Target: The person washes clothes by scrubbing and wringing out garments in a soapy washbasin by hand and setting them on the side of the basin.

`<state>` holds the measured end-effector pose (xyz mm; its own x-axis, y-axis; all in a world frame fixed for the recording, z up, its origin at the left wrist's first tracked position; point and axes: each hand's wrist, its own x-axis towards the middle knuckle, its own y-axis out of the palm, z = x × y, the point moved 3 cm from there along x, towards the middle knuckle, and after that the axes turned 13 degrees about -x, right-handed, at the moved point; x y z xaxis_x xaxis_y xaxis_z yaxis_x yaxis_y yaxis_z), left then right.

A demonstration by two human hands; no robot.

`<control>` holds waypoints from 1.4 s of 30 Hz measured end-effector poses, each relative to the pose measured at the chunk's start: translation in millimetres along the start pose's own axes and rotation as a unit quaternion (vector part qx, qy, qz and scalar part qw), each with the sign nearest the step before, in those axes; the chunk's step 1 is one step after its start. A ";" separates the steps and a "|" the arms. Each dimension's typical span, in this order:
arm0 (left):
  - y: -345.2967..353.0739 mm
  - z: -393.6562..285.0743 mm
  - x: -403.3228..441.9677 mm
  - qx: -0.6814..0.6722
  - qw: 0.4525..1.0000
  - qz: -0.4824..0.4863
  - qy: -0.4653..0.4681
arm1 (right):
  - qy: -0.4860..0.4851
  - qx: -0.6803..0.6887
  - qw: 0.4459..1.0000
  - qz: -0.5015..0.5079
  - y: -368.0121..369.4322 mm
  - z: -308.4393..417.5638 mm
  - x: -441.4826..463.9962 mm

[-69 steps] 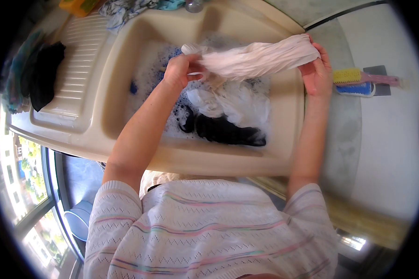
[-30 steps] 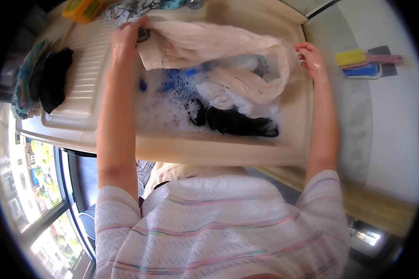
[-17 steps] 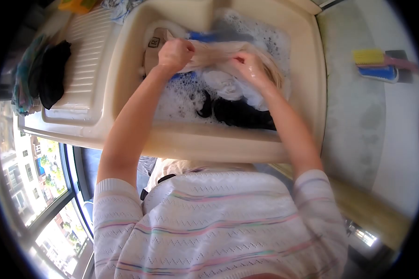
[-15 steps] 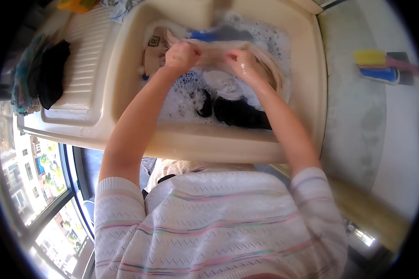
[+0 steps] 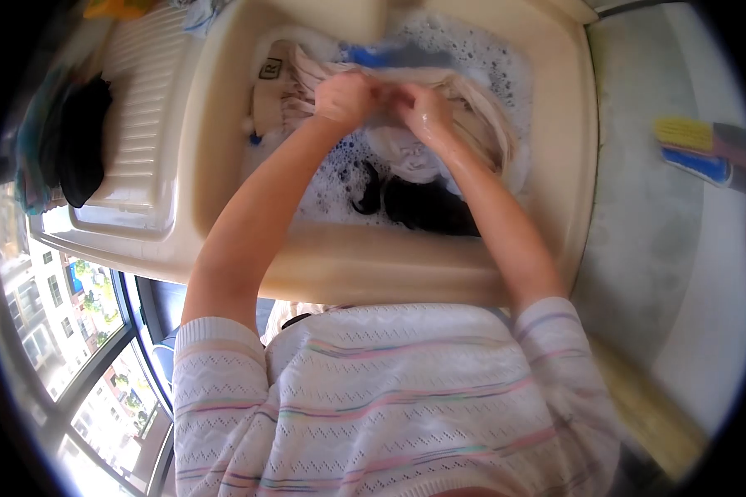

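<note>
I'm pinching the pale cloth [image 5: 305, 76] with the left hand [image 5: 346, 98] and right hand [image 5: 427, 114], setting both close for firmer control.

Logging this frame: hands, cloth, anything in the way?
Left hand, right hand close together, gripping pale pink cloth. White cloth, black cloth crowd near side.

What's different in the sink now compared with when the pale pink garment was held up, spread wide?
The pale pink garment came down into the suds. The left hand released the labelled end; both it and the right hand moved inward to grip the middle. The black cloth stayed.
</note>
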<state>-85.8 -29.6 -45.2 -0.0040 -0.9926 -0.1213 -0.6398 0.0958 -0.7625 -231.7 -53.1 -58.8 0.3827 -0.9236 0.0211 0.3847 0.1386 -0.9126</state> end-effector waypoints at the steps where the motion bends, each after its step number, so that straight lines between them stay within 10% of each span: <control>1: -1.0 1.0 0.2 -0.007 1.000 0.003 -0.004 | 0.006 0.024 1.000 0.004 0.6 -1.4 0.0; 13: -18.7 23.6 1.4 -0.276 0.961 0.023 -0.025 | 0.018 0.170 0.985 0.024 4.2 -13.3 1.1; 22: -28.3 13.2 -9.3 -0.689 0.688 0.185 -0.129 | 0.056 0.348 0.931 0.096 -18.3 5.9 -4.9; 42: -73.6 -36.8 -61.6 -0.777 0.559 0.287 0.032 | 0.046 0.419 0.891 0.167 -51.3 38.1 -35.4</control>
<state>-66.8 21.7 41.8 -0.5478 -0.8366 -0.0010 -0.4129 0.2693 0.8700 -232.9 -13.8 2.8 0.5377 -0.8006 -0.2644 0.7694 0.5942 -0.2345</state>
